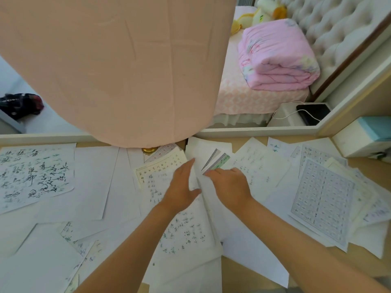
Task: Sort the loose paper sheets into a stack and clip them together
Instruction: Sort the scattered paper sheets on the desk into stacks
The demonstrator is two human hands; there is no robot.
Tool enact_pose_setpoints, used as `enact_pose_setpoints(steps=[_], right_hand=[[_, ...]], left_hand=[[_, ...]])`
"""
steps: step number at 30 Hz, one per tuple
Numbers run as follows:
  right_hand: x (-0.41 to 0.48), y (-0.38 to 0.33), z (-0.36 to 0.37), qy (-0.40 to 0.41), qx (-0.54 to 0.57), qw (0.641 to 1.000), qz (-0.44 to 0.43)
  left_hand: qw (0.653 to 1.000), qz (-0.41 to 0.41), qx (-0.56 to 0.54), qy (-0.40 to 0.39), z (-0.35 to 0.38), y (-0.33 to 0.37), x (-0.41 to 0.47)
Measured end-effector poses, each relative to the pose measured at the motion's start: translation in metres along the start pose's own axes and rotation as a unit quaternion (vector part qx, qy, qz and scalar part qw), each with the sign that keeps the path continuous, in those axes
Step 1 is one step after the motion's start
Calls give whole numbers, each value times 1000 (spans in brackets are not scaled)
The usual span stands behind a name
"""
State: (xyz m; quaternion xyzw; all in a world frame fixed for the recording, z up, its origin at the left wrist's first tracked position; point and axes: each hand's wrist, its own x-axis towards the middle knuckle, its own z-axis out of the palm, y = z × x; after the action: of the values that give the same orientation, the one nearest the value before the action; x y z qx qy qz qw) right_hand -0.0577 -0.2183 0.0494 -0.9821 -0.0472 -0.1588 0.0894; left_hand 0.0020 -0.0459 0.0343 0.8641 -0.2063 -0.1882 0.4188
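The loose paper sheets (93, 182) lay all over the desk (368, 166). Many were on top of each other, not in a neat stack. Our left hand (182, 187) lay flat on the sheets in the middle, fingers straight and holding nothing. Our right hand (231, 187) was just beside it, fingers bent down onto the ends of some thin colored strips (215, 160). We could not tell if it pinched them. A big pink cloth (116, 66) hung over the desk's far edge.
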Motion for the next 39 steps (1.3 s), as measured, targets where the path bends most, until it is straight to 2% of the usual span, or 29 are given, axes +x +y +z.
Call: enact_pose_setpoints(steps=[2,4,7,8,10,11,13,15,16,18,21,23,26,33,34,36,37,39], right_hand=[[4,3,-14,24,-25,997,-73],[6,11,-29,55,-66,993,-79],[3,33,-46,58,-146,986,55],[0,40,-51,58,-127,983,121],[-7,55,-57,100,-17,960,260],[-9,61,-58,132,53,935,326],[-10,73,-59,152,234,858,432],[-7,82,-62,72,429,767,472],[-5,84,-63,6,473,747,467],[-3,84,-62,-67,459,758,458],[7,79,-53,-57,466,750,465],[14,74,-43,-65,474,741,471],[20,56,-15,-119,456,739,482],[15,-18,61,-222,412,758,454],[15,-27,71,-230,391,772,445],[14,-41,88,-255,314,809,427],[15,-47,94,-266,288,815,427],[17,-56,100,-276,296,794,455]], left_hand=[[1000,4,-22,-13,5,17,15],[999,-3,-49,12,6,27,25],[987,-26,-159,20,7,36,33],[983,-35,-181,23,7,40,34],[968,-62,-240,41,6,49,38],[953,-86,-285,56,5,53,42],[919,-132,-362,80,2,62,49],[903,-154,-390,92,-1,65,57],[903,-161,-388,93,-2,65,60],[903,-170,-379,106,-7,65,63],[905,-156,-376,127,-17,54,62],[926,-165,-322,113,-24,37,53],[946,-237,-198,102,-31,0,33],[932,-339,35,121,-46,-87,-19],[925,-357,67,113,-46,-95,-26],[910,-395,76,97,-46,-104,-36],[907,-407,60,92,-46,-108,-39],[908,-407,45,91,-44,-116,-42]])
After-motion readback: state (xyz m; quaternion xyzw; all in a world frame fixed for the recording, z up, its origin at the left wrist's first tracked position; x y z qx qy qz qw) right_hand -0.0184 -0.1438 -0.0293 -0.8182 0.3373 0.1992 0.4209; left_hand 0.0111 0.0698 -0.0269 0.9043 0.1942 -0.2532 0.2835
